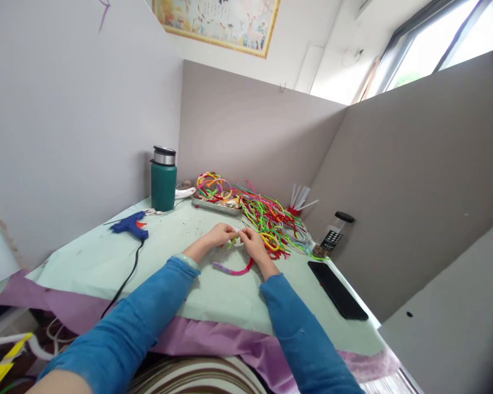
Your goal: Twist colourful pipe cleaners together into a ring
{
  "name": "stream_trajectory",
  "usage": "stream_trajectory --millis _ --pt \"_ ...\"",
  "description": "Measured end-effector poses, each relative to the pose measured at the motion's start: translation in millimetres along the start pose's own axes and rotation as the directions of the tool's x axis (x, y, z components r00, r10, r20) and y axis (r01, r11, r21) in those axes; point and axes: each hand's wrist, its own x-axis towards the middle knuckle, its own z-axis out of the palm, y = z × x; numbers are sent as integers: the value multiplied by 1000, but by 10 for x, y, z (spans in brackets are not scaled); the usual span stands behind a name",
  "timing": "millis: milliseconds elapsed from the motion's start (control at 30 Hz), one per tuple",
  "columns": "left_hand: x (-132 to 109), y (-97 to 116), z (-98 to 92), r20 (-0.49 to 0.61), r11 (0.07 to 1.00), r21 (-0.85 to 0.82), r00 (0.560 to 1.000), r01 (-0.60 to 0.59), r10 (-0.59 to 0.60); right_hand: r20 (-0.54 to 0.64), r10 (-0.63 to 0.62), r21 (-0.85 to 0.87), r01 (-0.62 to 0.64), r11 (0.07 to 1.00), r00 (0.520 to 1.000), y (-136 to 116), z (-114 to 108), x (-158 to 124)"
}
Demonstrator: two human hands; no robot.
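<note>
My left hand [219, 235] and my right hand [252, 241] meet over the middle of the table, fingers pinched together on a small piece of pipe cleaner [235, 239] held between them. A curved purple and red pipe cleaner band [234, 270] lies on the pale green table cover [107, 257] just below my hands. Both arms wear blue sleeves.
A pile of coloured pipe cleaners [271, 221] spreads to the right behind my hands, beside a metal tray [213, 205]. A green flask [163, 179] stands at the back, a blue glue gun [129, 225] at left, a black phone [337, 289] at right. Grey partitions enclose the desk.
</note>
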Motion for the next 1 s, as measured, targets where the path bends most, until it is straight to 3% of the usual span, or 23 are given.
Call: stream_trajectory --millis 367,633,1000 --pt "-16 6 9 -44 992 127 999 -23 29 6 0 13 0 1000 1000 -2 8 5" --pt "-14 23 12 -92 992 124 995 -33 44 6 -8 33 7 999 1000 14 9 10" --pt "-45 58 -22 -64 994 105 997 -35 42 -3 8 28 -8 1000 1000 -1 -5 -1"
